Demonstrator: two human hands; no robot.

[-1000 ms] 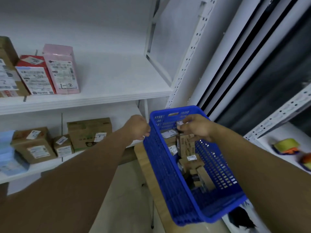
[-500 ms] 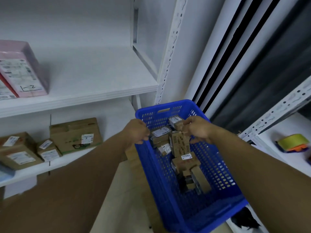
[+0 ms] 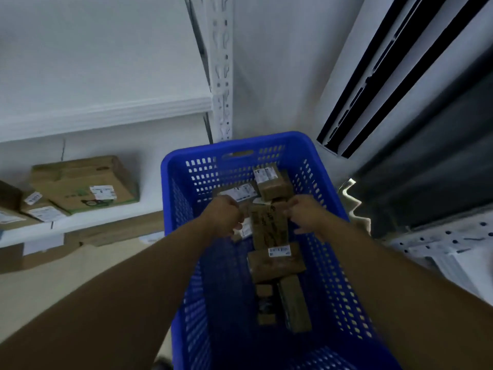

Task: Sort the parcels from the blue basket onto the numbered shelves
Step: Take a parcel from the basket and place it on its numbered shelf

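Brown blurred parcel (image 3: 269, 225) is pinched by right hand (image 3: 304, 213); whether curled left hand (image 3: 225, 217) grips it, unclear.

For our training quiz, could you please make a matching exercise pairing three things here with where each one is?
Things:
1 blue basket
2 tall brown parcel
3 green-printed carton

Places:
A on the lower shelf, at the left
B between the left hand and right hand
C holding the other parcels

Pairs: 1-C; 2-B; 3-A
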